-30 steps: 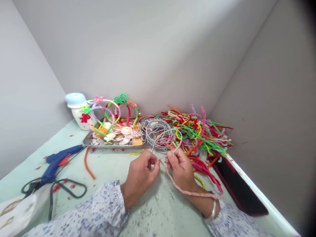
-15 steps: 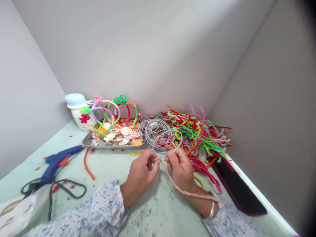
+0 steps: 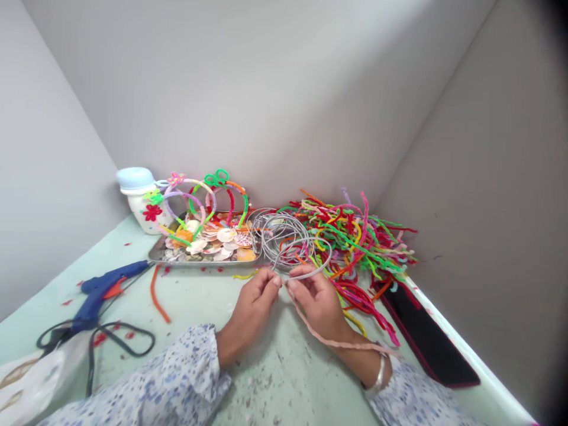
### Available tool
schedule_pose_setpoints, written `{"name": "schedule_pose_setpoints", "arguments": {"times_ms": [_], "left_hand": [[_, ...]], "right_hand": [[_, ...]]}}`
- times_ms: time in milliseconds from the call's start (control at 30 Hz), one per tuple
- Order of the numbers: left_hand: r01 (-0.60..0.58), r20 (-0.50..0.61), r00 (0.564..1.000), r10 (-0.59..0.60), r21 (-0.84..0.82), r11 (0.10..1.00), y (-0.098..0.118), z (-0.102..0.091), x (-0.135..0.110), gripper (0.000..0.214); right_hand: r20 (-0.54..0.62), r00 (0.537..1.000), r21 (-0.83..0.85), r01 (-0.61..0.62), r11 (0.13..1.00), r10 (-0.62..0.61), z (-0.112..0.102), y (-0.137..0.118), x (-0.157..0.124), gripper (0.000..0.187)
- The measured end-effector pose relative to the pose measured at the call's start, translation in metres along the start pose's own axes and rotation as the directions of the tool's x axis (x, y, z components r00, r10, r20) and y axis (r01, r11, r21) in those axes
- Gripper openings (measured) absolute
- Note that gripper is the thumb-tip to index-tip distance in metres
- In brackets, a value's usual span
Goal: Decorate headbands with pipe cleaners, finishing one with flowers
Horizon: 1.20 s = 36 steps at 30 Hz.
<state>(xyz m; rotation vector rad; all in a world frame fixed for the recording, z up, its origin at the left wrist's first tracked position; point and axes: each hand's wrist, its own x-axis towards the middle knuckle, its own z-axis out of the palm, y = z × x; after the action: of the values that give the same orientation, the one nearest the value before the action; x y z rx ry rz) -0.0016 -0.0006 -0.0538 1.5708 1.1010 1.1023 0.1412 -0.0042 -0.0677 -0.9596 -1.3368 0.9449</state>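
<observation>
My left hand (image 3: 252,307) and my right hand (image 3: 316,303) meet fingertip to fingertip over the pale green table (image 3: 186,307). Both pinch the end of a plain grey headband (image 3: 310,271) that arches away from me. A pale pink pipe cleaner (image 3: 331,338) runs from that pinched end under my right hand and across my right wrist. Just behind the hands lies a heap of bare grey headbands (image 3: 281,236).
A tangle of coloured pipe cleaners (image 3: 355,236) fills the back right corner. A metal tray (image 3: 155,254) of shells holds finished wrapped headbands (image 3: 199,195), beside a white jar (image 3: 139,201). A blue glue gun (image 3: 104,290) and an orange pipe cleaner (image 3: 157,296) lie left; a dark phone (image 3: 421,337) lies right.
Both hands have shifted slightly leftward and away, and the fingertips have closed together on the headband's end. The pink pipe cleaner has swung with the right hand.
</observation>
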Motion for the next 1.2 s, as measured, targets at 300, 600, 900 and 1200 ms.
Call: {"name": "schedule_pose_setpoints", "arguments": {"times_ms": [300,600,900,1200], "left_hand": [[0.031,0.017,0.999,-0.03,-0.024,0.999,-0.003,-0.0007,-0.0013,0.026],[-0.022,0.003,1.0,0.022,0.074,0.997,0.0039,-0.0014,-0.0003,0.031],[-0.011,0.007,1.0,0.011,0.06,0.998,0.0031,-0.0014,0.0,0.032],[0.002,0.033,0.999,-0.002,0.001,1.0,0.001,0.0007,-0.0004,0.033]], "right_hand": [[0.089,0.995,-0.198,0.063,0.978,-0.046,-0.0005,0.0046,0.0035,0.009],[0.141,0.99,-0.162,0.022,0.986,0.001,0.0019,0.0046,0.0009,0.011],[0.088,0.995,-0.288,0.07,0.955,-0.046,-0.0006,0.0073,0.0043,0.012],[0.082,0.979,-0.39,0.203,0.898,-0.185,-0.0047,0.0052,0.0042,0.015]]}}
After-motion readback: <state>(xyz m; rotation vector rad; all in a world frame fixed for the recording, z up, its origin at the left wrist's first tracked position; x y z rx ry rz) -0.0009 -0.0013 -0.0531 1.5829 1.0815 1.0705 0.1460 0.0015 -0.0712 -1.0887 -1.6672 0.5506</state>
